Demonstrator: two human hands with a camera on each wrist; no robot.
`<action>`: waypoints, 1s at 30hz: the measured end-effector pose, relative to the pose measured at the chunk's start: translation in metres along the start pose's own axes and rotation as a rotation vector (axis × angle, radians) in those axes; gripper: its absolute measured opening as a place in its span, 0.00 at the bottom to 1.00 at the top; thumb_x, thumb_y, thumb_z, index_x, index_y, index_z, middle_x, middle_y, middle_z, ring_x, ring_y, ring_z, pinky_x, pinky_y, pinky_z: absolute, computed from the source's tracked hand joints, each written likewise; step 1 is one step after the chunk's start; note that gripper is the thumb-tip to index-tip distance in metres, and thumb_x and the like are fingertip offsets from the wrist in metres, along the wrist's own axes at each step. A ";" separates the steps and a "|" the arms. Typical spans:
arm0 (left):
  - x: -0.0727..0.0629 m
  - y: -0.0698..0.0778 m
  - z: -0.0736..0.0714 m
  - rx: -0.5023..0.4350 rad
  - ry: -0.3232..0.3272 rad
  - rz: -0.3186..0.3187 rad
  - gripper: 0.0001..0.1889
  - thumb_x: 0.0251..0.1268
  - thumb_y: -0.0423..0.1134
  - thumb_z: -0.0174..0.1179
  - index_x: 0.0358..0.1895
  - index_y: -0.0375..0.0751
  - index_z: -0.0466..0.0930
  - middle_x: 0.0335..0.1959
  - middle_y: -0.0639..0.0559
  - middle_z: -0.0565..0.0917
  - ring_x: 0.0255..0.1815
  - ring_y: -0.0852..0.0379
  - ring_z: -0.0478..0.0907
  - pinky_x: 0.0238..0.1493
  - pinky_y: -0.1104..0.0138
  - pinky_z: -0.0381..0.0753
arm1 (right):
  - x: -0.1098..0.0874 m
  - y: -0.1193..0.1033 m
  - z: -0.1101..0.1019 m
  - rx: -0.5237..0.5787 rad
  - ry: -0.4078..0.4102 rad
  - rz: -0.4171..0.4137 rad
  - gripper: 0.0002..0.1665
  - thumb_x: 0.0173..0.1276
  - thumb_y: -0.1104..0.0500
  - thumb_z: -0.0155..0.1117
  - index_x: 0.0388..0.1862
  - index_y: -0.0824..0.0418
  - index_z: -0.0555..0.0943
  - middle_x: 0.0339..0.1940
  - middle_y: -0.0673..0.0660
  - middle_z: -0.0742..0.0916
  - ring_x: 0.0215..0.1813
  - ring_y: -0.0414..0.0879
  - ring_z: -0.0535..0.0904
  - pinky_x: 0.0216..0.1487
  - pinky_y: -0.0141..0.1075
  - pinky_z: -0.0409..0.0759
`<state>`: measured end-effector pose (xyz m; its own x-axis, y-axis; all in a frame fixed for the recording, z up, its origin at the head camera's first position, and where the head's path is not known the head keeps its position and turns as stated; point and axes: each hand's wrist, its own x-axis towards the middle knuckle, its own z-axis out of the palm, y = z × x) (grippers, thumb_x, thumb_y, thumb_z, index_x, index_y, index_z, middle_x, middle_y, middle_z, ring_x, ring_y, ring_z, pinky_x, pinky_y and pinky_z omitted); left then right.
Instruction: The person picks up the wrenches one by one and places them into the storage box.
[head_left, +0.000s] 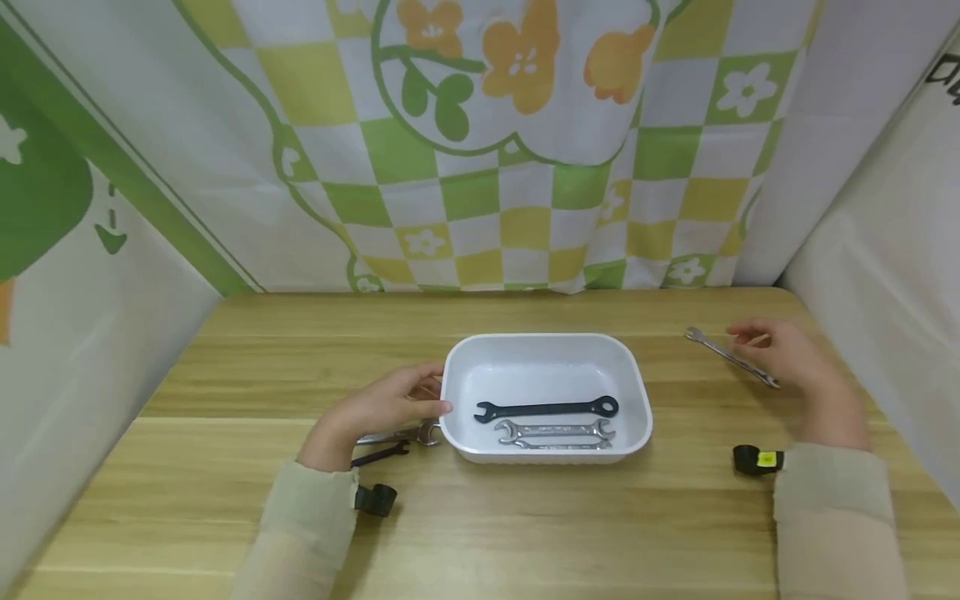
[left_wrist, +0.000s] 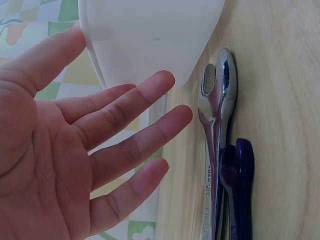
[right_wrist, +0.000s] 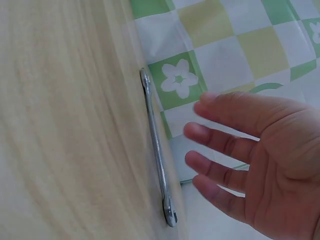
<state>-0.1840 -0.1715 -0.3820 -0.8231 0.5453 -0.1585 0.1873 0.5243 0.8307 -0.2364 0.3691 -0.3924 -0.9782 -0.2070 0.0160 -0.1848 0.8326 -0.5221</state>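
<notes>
A white rectangular tray (head_left: 546, 358) stands mid-table. In it lie a black combination wrench (head_left: 546, 409) and silver open-end wrenches (head_left: 555, 431), side by side. My left hand (head_left: 386, 404) is at the tray's left end, thumb at the rim and fingers extended beside the outer wall, as the left wrist view shows. Just below that hand, a silver wrench (left_wrist: 214, 130) and a dark wrench (left_wrist: 240, 185) rest on the table, partly hidden in the head view. At the right, my right hand (head_left: 783, 354) hovers beside a single silver wrench (head_left: 731, 357), fingers loosely bent and holding nothing.
The wooden table (head_left: 525, 533) ends at the back against a checkered floral cloth (head_left: 502, 208). White walls (head_left: 892, 250) close in at both sides. Each wrist wears a black camera mount, the right one (head_left: 756, 460) with a yellow label.
</notes>
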 end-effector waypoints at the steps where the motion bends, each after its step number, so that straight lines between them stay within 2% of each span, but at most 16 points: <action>1: 0.001 -0.001 0.001 -0.007 -0.004 0.002 0.28 0.70 0.40 0.61 0.68 0.31 0.67 0.51 0.37 0.83 0.56 0.42 0.79 0.56 0.52 0.80 | 0.000 0.001 0.001 0.003 -0.020 0.000 0.23 0.73 0.60 0.59 0.61 0.73 0.75 0.49 0.73 0.83 0.50 0.67 0.81 0.37 0.30 0.75; 7: 0.002 -0.006 0.009 -0.019 -0.017 0.005 0.29 0.70 0.41 0.62 0.69 0.30 0.67 0.51 0.37 0.83 0.55 0.43 0.79 0.54 0.54 0.81 | 0.000 0.004 0.006 -0.007 -0.059 -0.023 0.22 0.70 0.63 0.62 0.59 0.74 0.77 0.47 0.72 0.84 0.48 0.68 0.82 0.37 0.33 0.77; 13: 0.000 -0.006 0.008 -0.018 -0.012 0.008 0.29 0.70 0.41 0.62 0.69 0.30 0.66 0.50 0.37 0.83 0.55 0.43 0.80 0.53 0.55 0.82 | 0.008 0.008 0.008 0.005 -0.119 -0.019 0.24 0.69 0.64 0.62 0.59 0.78 0.75 0.46 0.71 0.84 0.49 0.69 0.82 0.36 0.34 0.78; 17: -0.001 -0.005 0.007 -0.019 -0.009 0.005 0.29 0.70 0.41 0.62 0.69 0.30 0.67 0.50 0.37 0.83 0.54 0.43 0.80 0.53 0.55 0.82 | 0.015 0.007 0.008 -0.019 -0.125 -0.031 0.23 0.68 0.63 0.65 0.57 0.77 0.77 0.43 0.67 0.85 0.44 0.55 0.83 0.36 0.31 0.76; 22: -0.001 -0.005 0.005 -0.017 -0.012 0.013 0.30 0.70 0.41 0.61 0.70 0.30 0.66 0.51 0.36 0.83 0.55 0.42 0.80 0.53 0.55 0.82 | 0.023 0.006 0.007 -0.016 -0.156 -0.024 0.22 0.65 0.63 0.68 0.53 0.76 0.79 0.37 0.60 0.85 0.37 0.37 0.76 0.35 0.29 0.73; 26: 0.000 -0.003 0.002 -0.014 -0.011 0.015 0.30 0.70 0.41 0.61 0.70 0.30 0.66 0.51 0.35 0.83 0.55 0.41 0.79 0.54 0.54 0.82 | 0.028 0.006 0.006 -0.006 -0.177 -0.034 0.20 0.64 0.64 0.69 0.50 0.77 0.80 0.35 0.57 0.84 0.33 0.31 0.72 0.35 0.29 0.73; 30: 0.000 -0.002 0.000 -0.008 -0.005 0.014 0.30 0.71 0.41 0.61 0.70 0.31 0.66 0.51 0.36 0.83 0.56 0.41 0.79 0.54 0.54 0.82 | 0.032 0.005 0.004 -0.009 -0.202 -0.055 0.17 0.64 0.65 0.69 0.48 0.76 0.80 0.36 0.58 0.85 0.34 0.30 0.73 0.36 0.28 0.73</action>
<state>-0.1843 -0.1728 -0.3833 -0.8181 0.5553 -0.1496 0.1941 0.5115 0.8370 -0.2682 0.3642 -0.3982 -0.9281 -0.3499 -0.1273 -0.2388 0.8217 -0.5175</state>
